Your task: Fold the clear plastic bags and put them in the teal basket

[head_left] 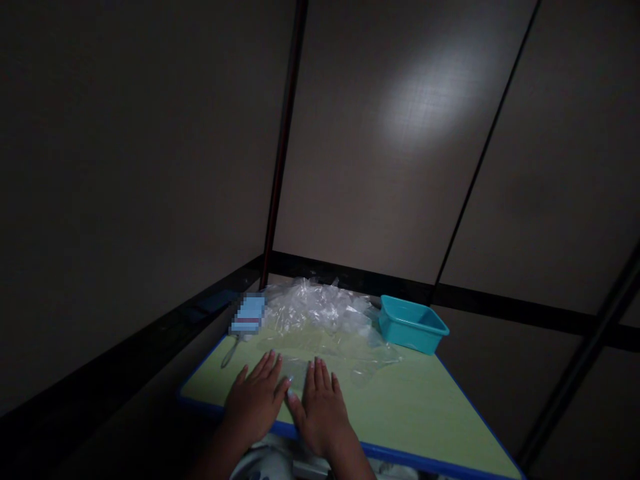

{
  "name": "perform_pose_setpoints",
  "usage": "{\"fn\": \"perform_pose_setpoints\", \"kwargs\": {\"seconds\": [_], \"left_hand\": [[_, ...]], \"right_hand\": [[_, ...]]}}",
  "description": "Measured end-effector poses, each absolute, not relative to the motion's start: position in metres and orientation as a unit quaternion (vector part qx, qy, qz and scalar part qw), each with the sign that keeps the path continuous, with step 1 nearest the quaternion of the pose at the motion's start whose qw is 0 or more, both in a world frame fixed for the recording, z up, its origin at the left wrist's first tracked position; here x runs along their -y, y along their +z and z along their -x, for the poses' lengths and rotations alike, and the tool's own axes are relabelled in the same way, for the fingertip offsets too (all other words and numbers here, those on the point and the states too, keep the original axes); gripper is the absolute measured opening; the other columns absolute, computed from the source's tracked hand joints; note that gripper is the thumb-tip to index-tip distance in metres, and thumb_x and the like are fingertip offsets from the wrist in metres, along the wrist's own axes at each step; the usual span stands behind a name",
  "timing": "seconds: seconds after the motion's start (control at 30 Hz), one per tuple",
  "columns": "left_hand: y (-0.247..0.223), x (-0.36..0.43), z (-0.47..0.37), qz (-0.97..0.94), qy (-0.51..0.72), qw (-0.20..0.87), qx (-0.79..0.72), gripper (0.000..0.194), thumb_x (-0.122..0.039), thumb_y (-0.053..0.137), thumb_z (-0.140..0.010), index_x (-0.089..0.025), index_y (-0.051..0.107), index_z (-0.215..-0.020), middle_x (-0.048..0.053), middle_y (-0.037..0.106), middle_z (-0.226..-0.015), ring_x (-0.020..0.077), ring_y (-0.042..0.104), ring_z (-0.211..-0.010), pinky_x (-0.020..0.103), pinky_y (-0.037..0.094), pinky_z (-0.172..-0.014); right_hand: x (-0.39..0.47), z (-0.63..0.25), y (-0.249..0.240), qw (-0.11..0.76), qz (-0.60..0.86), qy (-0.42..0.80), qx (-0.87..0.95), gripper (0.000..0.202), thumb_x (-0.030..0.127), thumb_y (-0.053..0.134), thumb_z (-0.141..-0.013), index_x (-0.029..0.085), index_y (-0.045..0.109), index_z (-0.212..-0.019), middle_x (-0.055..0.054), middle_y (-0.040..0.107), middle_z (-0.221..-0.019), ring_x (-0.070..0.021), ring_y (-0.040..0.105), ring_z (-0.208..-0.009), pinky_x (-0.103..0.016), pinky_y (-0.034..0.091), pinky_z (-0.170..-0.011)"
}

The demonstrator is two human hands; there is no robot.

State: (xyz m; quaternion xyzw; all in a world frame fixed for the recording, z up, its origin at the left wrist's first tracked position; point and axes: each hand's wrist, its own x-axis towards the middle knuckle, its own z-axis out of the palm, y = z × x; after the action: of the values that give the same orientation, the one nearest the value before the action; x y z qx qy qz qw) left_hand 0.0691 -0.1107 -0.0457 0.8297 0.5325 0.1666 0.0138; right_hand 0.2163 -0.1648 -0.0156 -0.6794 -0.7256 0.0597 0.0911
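Both palms face down near the front edge of a yellow-green table [420, 407] with a blue rim. My left hand [256, 399] lies flat with its fingers spread. Beside it, my right hand [323, 407] is also flat, fingers stretched forward and thumb out towards the left thumb. Between and just beyond the hands is a thin clear plastic piece [296, 373], its outline faint. A crumpled heap of clear plastic [320, 308] covers the back of the table, and a loose transparent sheet [367, 357] spreads from it towards the right hand.
A turquoise basket [413, 327] stands at the back right corner. At the back left are a blurred-out blue item [249, 315] and a thin loop [229, 353]. Panelled walls with dark trim rise behind and to the left of the table.
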Motion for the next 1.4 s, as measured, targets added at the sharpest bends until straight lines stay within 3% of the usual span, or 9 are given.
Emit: {"fn": "perform_pose_setpoints", "kwargs": {"seconds": [0.13, 0.27, 0.4, 0.7, 0.87, 0.97, 1.07, 1.2, 1.4], "left_hand": [[-0.046, 0.112, -0.071, -0.822, 0.173, -0.004, -0.542, 0.056, -0.046, 0.028, -0.088, -0.015, 0.035, -0.135, 0.009, 0.028, -0.142, 0.0245, 0.023, -0.132, 0.051, 0.021, -0.103], [-0.041, 0.111, -0.073, -0.859, 0.177, -0.010, -0.479, 0.048, -0.032, 0.034, -0.086, -0.026, 0.036, -0.134, 0.002, 0.027, -0.143, 0.0224, 0.021, -0.133, 0.050, 0.018, -0.106], [-0.031, 0.100, -0.084, -0.904, 0.155, 0.011, -0.398, 0.056, -0.020, 0.040, -0.081, -0.032, 0.033, -0.134, -0.001, 0.030, -0.143, 0.0198, 0.021, -0.133, 0.047, 0.015, -0.107], [-0.037, 0.071, -0.092, -0.929, 0.125, 0.122, -0.325, 0.051, -0.043, 0.035, -0.089, -0.033, 0.024, -0.137, 0.000, 0.022, -0.145, 0.0211, 0.020, -0.133, 0.046, 0.018, -0.107], [-0.017, 0.044, -0.098, -0.905, 0.219, 0.148, -0.334, 0.043, -0.043, 0.037, -0.088, -0.031, 0.044, -0.128, 0.001, 0.041, -0.137, 0.0206, 0.035, -0.127, 0.044, 0.021, -0.107], [0.007, 0.018, -0.119, -0.871, 0.339, 0.149, -0.322, 0.036, -0.039, 0.038, -0.088, -0.025, 0.058, -0.113, 0.003, 0.060, -0.118, 0.0179, 0.052, -0.110, 0.031, 0.035, -0.098], [0.019, -0.005, -0.139, -0.845, 0.402, 0.127, -0.329, 0.032, -0.034, 0.035, -0.088, -0.020, 0.063, -0.095, 0.005, 0.066, -0.097, 0.0167, 0.059, -0.090, 0.026, 0.043, -0.081], [0.011, -0.018, -0.143, -0.829, 0.407, 0.098, -0.370, 0.028, -0.034, 0.035, -0.087, -0.019, 0.057, -0.078, 0.003, 0.062, -0.078, 0.0168, 0.057, -0.075, 0.025, 0.041, -0.069], [0.004, -0.012, -0.121, -0.821, 0.359, 0.067, -0.439, 0.025, -0.036, 0.034, -0.088, -0.020, 0.049, -0.075, -0.003, 0.049, -0.061, 0.0128, 0.047, -0.058, 0.021, 0.028, -0.054]], "right_hand": [[0.165, -0.217, -0.017, 0.089, 0.676, 0.059, 0.729, 0.078, 0.059, 0.013, -0.086, 0.001, 0.016, -0.139, -0.019, 0.008, -0.144, -0.0293, 0.002, -0.134, -0.052, 0.008, -0.106], [0.162, -0.220, -0.015, 0.089, 0.674, 0.066, 0.730, 0.078, 0.058, 0.013, -0.086, 0.000, 0.015, -0.139, -0.020, 0.008, -0.144, -0.0296, 0.002, -0.133, -0.051, 0.009, -0.106], [0.157, -0.228, -0.012, 0.087, 0.664, 0.067, 0.740, 0.075, 0.057, 0.015, -0.087, 0.003, 0.015, -0.139, -0.019, 0.008, -0.144, -0.0297, 0.003, -0.134, -0.052, 0.010, -0.106], [0.149, -0.268, -0.027, 0.107, 0.606, 0.072, 0.785, 0.071, 0.058, 0.022, -0.087, 0.013, 0.014, -0.141, -0.014, 0.007, -0.145, -0.0285, 0.001, -0.134, -0.051, 0.009, -0.107], [0.129, -0.283, -0.001, 0.110, 0.572, 0.039, 0.812, 0.060, 0.053, 0.025, -0.089, 0.025, 0.015, -0.141, -0.008, 0.007, -0.147, -0.0250, 0.000, -0.135, -0.052, 0.006, -0.106], [0.104, -0.294, 0.019, 0.134, 0.553, -0.011, 0.822, 0.056, 0.044, 0.035, -0.088, 0.027, 0.021, -0.140, -0.004, 0.009, -0.148, -0.0220, 0.003, -0.135, -0.048, 0.006, -0.108], [0.084, -0.307, 0.023, 0.197, 0.577, -0.050, 0.791, 0.049, 0.033, 0.041, -0.087, 0.023, 0.036, -0.134, -0.006, 0.024, -0.145, -0.0223, 0.015, -0.134, -0.045, 0.011, -0.108], [0.076, -0.327, 0.010, 0.300, 0.588, -0.055, 0.749, 0.036, 0.024, 0.044, -0.084, 0.018, 0.053, -0.118, -0.011, 0.050, -0.123, -0.0208, 0.041, -0.116, -0.034, 0.031, -0.099], [0.079, -0.331, 0.002, 0.332, 0.595, -0.024, 0.732, 0.023, 0.019, 0.049, -0.081, 0.017, 0.059, -0.102, -0.007, 0.058, -0.099, -0.0183, 0.048, -0.098, -0.029, 0.037, -0.086]]}}
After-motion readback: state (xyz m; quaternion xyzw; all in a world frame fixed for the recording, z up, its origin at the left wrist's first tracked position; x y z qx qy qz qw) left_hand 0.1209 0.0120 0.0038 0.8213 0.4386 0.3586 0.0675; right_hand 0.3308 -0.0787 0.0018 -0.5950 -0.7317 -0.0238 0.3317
